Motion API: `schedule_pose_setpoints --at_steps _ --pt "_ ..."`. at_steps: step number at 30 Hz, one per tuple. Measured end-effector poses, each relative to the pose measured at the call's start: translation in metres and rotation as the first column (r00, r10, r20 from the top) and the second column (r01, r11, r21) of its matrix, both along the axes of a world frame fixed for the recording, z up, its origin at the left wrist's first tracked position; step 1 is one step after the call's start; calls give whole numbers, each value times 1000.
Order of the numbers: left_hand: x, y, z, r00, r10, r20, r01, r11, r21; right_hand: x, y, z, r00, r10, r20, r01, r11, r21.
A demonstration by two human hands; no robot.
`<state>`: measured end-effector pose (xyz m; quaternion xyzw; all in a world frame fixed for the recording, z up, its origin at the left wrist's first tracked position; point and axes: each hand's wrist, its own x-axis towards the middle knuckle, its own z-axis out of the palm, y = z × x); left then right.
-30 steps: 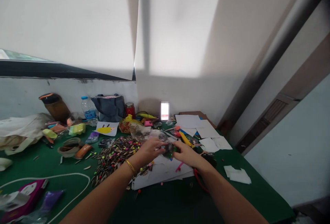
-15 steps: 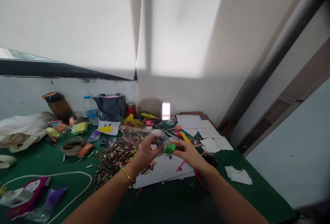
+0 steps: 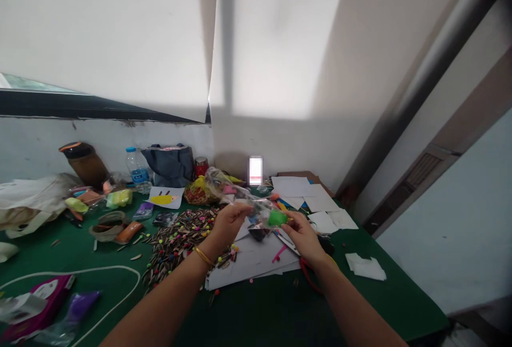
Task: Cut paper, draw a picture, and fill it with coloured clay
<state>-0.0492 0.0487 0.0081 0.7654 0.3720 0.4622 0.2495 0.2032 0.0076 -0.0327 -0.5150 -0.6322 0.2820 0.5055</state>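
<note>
Green lump [image 3: 277,218] pinched by right hand [image 3: 304,236]; left hand [image 3: 229,225] grips clear bag [image 3: 262,207], now more stretched out.

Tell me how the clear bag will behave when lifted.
The bag should be floppy, as its thin film is creased. It is probably slippery too, given its shine. The green lump at one end may make it hang unevenly.

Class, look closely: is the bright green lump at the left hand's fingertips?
No, the green lump is at the fingertips of the right hand.
</note>
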Motion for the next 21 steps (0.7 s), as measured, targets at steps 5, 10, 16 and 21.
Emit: schedule_pose_setpoints --at_steps 5,10,16,21 --pt "14 -11 9 940 -275 -203 247 957 -154 -22 -13 21 993 88 85 -88 996 5" --pt "17 -33 4 906 -247 -345 203 966 -157 -40 -24 31 988 136 -67 -138 990 -22" --pt "27 -50 -2 969 -100 -225 80 992 -97 -45 -26 27 975 73 -211 -75 997 0" --pt "33 -52 -7 995 -61 -75 56 997 -61 -39 -28 28 986 4 -168 6 998 62"
